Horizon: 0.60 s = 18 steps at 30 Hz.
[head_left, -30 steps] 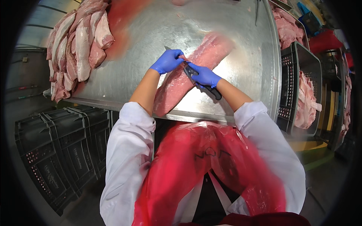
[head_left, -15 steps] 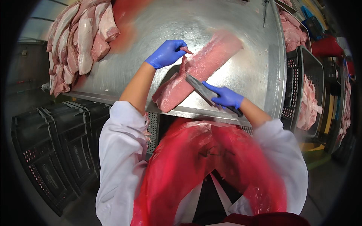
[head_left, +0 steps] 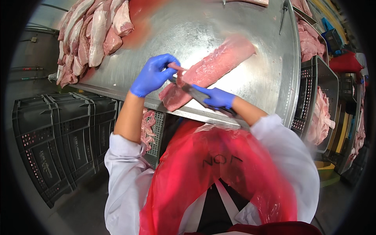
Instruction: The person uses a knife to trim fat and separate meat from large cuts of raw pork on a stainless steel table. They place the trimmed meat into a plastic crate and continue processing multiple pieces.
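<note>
A long pink piece of meat [head_left: 217,60] lies slantwise on the steel table, its near end close to the front edge. My left hand [head_left: 154,74], in a blue glove, pinches a thin strip of meat [head_left: 177,67] and lifts it off the near part of the piece. My right hand [head_left: 215,98], also in a blue glove, grips a knife [head_left: 194,94] with the forefinger laid along it. The blade crosses the meat close to the raised strip, and its tip points toward my left hand.
Several long cuts of meat [head_left: 95,35] are heaped at the table's far left. A thin dark tool [head_left: 282,17] lies by the right edge. Black crates [head_left: 84,141] stand at the left. Crates with pale trimmings [head_left: 319,113] stand at the right, and a perforated crate [head_left: 155,129] sits below the front edge.
My left hand has come nearer and to the left, pulling the strip along. My right hand has moved left with the knife, whose blade now lies over the near part of the meat.
</note>
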Each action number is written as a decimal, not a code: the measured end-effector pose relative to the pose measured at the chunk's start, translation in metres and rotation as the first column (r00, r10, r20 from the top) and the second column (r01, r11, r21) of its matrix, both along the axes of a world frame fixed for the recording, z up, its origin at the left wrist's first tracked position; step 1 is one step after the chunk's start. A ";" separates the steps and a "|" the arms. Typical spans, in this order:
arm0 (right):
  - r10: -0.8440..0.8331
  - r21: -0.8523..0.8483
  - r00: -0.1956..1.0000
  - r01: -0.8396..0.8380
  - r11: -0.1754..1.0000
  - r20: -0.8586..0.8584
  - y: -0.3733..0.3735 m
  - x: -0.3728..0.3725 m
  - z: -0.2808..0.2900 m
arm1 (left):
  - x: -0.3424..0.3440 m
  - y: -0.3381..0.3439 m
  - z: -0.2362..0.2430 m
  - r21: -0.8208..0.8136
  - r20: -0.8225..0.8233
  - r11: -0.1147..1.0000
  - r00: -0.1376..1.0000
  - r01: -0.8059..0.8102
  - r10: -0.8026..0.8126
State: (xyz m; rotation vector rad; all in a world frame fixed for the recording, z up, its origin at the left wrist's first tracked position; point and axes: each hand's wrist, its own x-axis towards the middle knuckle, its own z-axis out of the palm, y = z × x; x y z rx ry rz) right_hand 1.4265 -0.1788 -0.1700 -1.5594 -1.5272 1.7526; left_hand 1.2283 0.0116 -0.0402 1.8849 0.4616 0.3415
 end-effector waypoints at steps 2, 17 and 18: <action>0.030 0.077 0.996 -0.023 0.997 -0.085 0.020 -0.020 -0.026 | -0.021 -0.021 0.011 -0.164 0.100 0.982 0.989 -0.094 0.112; -0.613 0.033 0.782 0.620 0.784 -0.112 -0.179 0.132 0.007 | -0.191 -0.100 -0.103 0.453 -0.625 0.892 0.709 -0.012 0.327; -0.662 -0.011 0.727 0.672 0.741 -0.183 -0.185 0.134 0.009 | -0.128 -0.103 -0.101 0.569 -0.453 0.822 0.827 -0.020 0.334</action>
